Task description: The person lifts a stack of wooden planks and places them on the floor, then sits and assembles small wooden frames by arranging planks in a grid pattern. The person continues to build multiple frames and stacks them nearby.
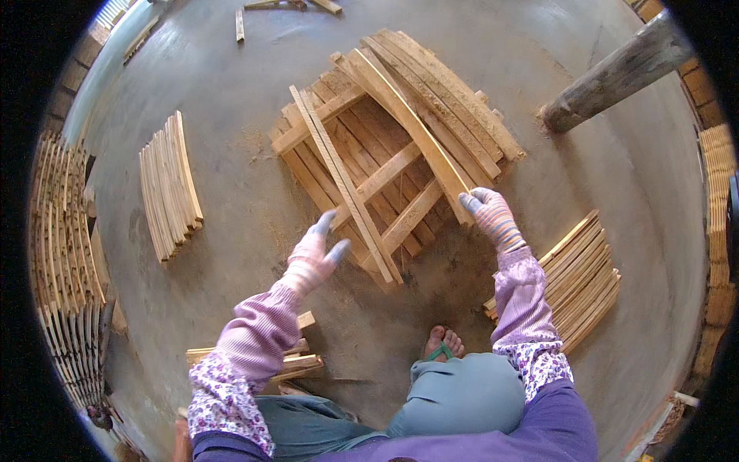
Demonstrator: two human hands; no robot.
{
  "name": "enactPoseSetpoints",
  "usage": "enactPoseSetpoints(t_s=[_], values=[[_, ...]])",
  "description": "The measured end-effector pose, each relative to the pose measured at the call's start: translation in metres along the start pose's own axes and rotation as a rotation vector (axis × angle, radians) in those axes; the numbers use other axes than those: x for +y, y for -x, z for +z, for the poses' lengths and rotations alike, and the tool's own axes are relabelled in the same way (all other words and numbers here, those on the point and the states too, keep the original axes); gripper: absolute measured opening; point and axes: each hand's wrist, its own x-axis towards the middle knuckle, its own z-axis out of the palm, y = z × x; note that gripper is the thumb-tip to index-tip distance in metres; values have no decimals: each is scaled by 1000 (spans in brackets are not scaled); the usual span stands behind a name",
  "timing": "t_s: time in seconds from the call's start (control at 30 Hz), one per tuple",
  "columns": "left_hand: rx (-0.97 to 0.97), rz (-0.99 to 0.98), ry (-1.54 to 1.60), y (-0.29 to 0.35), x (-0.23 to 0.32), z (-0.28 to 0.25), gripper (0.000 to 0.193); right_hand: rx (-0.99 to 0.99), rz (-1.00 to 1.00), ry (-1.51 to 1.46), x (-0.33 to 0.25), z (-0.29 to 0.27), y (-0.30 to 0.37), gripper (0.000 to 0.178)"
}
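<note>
Grey floor (231, 200) spreads below my feed's board pile (371, 145). My right fingers (491, 202) grip a long plank (429, 144) by its near end; my left fingers (324, 223), spread wide, hover just beside a narrow strip (342, 175).

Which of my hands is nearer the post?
Right. Your right hand holds a board, below and left of the post in view; your left hand is farther left.

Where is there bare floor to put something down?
There's bare floor between the left slat stack and the middle wood pile. Another patch lies between that pile and the round post. Both have some sawdust. It's crowded at the pile, where the right hand holds a long board.
</note>
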Motion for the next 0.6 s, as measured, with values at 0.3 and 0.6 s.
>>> enactPoseSetpoints(t_s=[0.3,0.6], values=[[211,-320,341,-10,29,93,110,-319,-331,-214,-22,71,25,45],[151,-367,603,-16,22,115,89,-302,-602,16,101,139,19,63]])
